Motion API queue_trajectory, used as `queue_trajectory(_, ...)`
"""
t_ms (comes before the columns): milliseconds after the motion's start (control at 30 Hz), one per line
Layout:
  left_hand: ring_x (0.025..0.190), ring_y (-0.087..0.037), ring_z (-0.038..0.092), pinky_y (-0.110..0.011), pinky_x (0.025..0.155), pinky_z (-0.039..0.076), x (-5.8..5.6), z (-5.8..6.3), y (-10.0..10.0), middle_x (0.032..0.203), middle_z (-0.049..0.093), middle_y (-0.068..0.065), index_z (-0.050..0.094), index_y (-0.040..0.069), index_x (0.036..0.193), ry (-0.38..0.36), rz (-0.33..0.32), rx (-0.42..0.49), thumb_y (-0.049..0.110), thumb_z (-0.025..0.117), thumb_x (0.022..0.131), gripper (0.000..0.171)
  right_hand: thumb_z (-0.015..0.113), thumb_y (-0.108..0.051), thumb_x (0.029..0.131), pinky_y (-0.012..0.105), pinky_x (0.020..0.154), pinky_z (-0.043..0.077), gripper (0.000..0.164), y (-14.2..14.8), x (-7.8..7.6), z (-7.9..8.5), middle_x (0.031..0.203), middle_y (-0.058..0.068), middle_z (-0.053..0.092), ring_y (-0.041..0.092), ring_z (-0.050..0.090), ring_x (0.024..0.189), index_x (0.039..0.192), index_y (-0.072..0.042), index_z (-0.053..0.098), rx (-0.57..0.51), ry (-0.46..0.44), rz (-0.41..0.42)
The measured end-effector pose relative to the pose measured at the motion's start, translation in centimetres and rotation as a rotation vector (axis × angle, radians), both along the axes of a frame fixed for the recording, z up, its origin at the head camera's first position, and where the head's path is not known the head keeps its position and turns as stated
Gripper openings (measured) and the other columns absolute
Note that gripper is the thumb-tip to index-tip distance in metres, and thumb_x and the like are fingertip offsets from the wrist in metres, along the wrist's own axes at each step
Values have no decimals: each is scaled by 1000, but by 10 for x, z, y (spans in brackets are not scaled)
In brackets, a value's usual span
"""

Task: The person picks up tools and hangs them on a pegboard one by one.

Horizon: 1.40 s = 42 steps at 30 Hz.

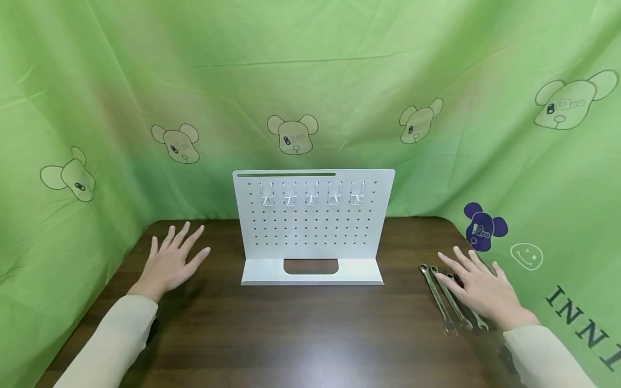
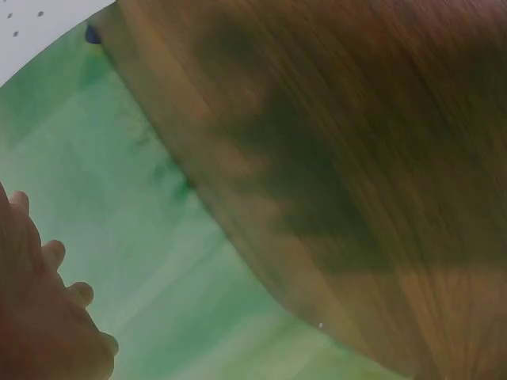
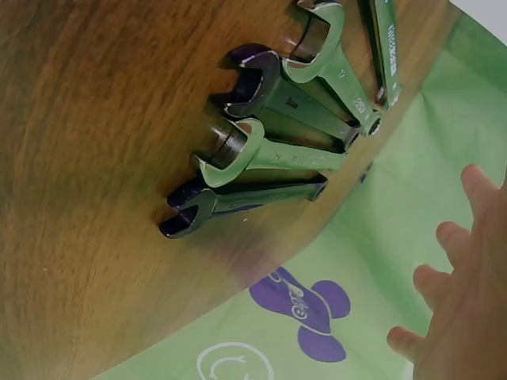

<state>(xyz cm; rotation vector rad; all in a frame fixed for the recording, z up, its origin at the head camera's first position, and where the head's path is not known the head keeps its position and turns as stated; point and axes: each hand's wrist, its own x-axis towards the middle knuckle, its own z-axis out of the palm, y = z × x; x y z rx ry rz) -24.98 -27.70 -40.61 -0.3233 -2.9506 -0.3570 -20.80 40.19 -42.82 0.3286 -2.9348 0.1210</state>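
Observation:
My left hand (image 1: pixel 167 265) is held over the left side of the table with its fingers spread and straight, touching no object. At the right, my right hand (image 1: pixel 484 290) is likewise spread and holds nothing. It is nearest to several metal combination wrenches (image 1: pixel 440 299), and from the head it partly hides them. In the right wrist view the wrenches (image 3: pixel 297 156) lie side by side, fanned out, some bright and some dark, with their open ends toward the camera. A white pegboard stand (image 1: pixel 262 271) stands upright between the hands, bearing a row of clear hooks (image 1: pixel 312 197).
The brown wooden table (image 1: pixel 291 328) has rounded back corners. A green cloth (image 1: pixel 339 64) with printed bear heads hangs behind it and along both sides. The pegboard's foot reaches forward over the tabletop.

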Motion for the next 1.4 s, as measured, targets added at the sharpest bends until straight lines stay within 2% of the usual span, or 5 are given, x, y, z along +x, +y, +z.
queue_trajectory(267,148,-48,-2,-73,107,-10,-8,0,4,166,4,-17,10,30,161,-73,1,165,61,30,104,68,41,-54,104,78,102,10,63,-6,4,3,159,23,27,51,24,142,158,-23,30,-13,-41,7)
queue_trajectory(533,149,-45,-2,-72,109,-8,-18,2,15,166,5,-18,8,28,162,-79,-44,269,55,32,106,66,42,-52,105,77,103,13,60,-7,6,4,158,23,29,50,26,141,155,-19,36,-31,-32,23)
queue_trajectory(867,148,-47,1,-73,109,-2,-30,13,32,165,7,-18,10,23,162,-40,-113,377,47,35,108,64,45,-48,105,74,101,21,55,-7,8,-1,156,22,33,49,31,140,150,-16,45,-40,2,51)
queue_trajectory(1033,149,-44,0,-73,110,5,-36,18,40,166,5,-14,8,24,162,-65,-123,457,48,34,108,64,47,-47,105,72,100,24,53,-11,9,-1,153,22,38,47,35,138,146,-14,50,-52,21,60)
queue_trajectory(1400,149,-37,14,-62,115,16,-50,38,62,165,15,-15,4,25,161,-119,-109,735,51,31,107,66,45,-46,106,70,102,25,52,-22,9,-2,152,23,41,47,37,137,142,-10,54,-107,-51,34)
